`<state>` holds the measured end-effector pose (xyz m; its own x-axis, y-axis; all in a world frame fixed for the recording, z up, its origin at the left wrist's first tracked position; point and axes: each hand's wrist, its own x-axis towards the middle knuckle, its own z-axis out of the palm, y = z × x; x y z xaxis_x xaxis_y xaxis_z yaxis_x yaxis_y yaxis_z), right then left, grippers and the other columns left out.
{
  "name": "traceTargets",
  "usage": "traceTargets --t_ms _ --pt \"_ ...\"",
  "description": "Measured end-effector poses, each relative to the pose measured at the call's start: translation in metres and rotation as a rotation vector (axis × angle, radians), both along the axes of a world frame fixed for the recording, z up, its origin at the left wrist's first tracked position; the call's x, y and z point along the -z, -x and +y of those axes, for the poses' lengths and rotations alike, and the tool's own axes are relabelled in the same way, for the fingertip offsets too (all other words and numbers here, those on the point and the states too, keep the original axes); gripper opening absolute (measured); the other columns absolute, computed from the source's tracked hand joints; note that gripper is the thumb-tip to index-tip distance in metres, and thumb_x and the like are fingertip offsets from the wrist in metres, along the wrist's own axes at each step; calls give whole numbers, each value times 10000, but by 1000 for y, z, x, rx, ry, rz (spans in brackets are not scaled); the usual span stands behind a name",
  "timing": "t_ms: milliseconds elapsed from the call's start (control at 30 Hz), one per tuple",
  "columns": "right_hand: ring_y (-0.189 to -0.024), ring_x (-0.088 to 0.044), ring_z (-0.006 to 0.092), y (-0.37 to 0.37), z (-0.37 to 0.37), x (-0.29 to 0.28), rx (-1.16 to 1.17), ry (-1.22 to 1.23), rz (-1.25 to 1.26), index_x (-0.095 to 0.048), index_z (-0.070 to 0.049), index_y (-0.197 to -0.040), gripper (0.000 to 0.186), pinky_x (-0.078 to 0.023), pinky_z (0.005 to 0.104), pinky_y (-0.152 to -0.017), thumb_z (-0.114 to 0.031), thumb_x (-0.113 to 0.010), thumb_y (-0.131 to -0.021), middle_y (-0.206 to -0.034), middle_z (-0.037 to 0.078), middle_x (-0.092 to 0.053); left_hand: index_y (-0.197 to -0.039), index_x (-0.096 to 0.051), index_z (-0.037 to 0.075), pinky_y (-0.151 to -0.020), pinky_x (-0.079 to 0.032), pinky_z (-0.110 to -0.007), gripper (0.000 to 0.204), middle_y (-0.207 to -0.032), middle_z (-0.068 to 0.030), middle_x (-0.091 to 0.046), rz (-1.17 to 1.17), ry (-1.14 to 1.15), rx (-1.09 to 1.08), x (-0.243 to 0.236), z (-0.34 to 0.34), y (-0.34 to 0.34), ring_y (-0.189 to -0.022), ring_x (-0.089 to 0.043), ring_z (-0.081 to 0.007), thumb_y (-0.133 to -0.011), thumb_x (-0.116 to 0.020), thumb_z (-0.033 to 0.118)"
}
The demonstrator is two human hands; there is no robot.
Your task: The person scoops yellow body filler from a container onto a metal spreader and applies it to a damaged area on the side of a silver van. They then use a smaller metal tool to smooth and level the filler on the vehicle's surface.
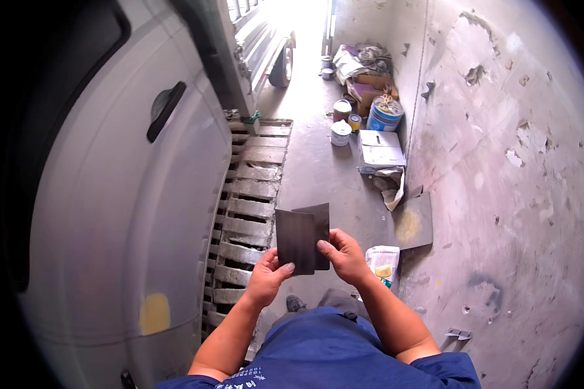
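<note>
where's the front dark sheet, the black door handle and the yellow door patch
Front dark sheet [294, 242]: head view, middle of its face.
Black door handle [167, 111]: head view, middle of its grip.
Yellow door patch [154, 314]: head view, its centre.

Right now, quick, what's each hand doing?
Left hand: closed on the left dark sheet, thumb near its lower corner.
Right hand: closed on the right dark sheet, thumb at its outer edge.

black sheets [295, 243] | silver-grey door [169, 201], yellow patch [154, 314] | navy shirt [331, 343], white print [248, 383] | blue-and-white bucket [383, 120] | white box [380, 155] | mottled pinkish-grey wall [493, 207]
</note>
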<state>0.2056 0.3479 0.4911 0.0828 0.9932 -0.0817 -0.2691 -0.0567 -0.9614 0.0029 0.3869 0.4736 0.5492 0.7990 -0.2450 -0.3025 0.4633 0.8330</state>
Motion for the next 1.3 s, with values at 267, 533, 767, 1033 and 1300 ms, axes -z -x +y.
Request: traceTargets --t_ms 267,533,767,1033,1300 --pt "-923 -520 91 -83 73 32 179 -64 -148 -458 -4 -1127 271 -443 271 -809 -79 -579 -895 -1042 50 -567 -1067 -509 21 -871 -533 -351 223 -1047 -114 -634 -99 98 -82 1 116 -52 -931 -639 -178 -866 -594 -25" --pt "-923 -531 80 -168 178 3 77 225 -446 -421 0 -1225 377 -464 257 -754 -68 -578 -889 -1040 66 -557 -1197 -444 32 -917 -468 -323 349 -1129 -87 -584 91 65 -130 4 207 -188 -1017 -579 -160 -880 -583 -15" --pt "-1058 -562 396 -224 261 -10 90 -393 -837 -435 -39 -1350 576 -479 390 -889 38 -548 -790 -1189 190 -552 -1210 -472 40 -904 -460 -275 304 -1126 -57 -592 74 -178 -233 -19 278 -276 -1011 -566 -122 -918 -522 -30" --pt "-971 -596 364 -256 347 -6 85 -395 -1003 -454 -18 -1302 576 -521 417 -782 52 -530 -735 -1126 162 -578 -1155 -521 33 -882 -468 -274 241 -1093 -52 -618 88 -376 -256 -19 383 -308 -983 -586 -128 -921 -542 -23" --pt "-979 -584 345 -271 469 -11 61 -365 -1163 -421 40 -1318 618 -527 406 -778 30 -564 -717 -1127 182 -560 -1185 -515 31 -905 -460 -277 285 -1115 -48 -611 20 -381 -266 -14 502 -333 -996 -580 -124 -912 -560 -36"
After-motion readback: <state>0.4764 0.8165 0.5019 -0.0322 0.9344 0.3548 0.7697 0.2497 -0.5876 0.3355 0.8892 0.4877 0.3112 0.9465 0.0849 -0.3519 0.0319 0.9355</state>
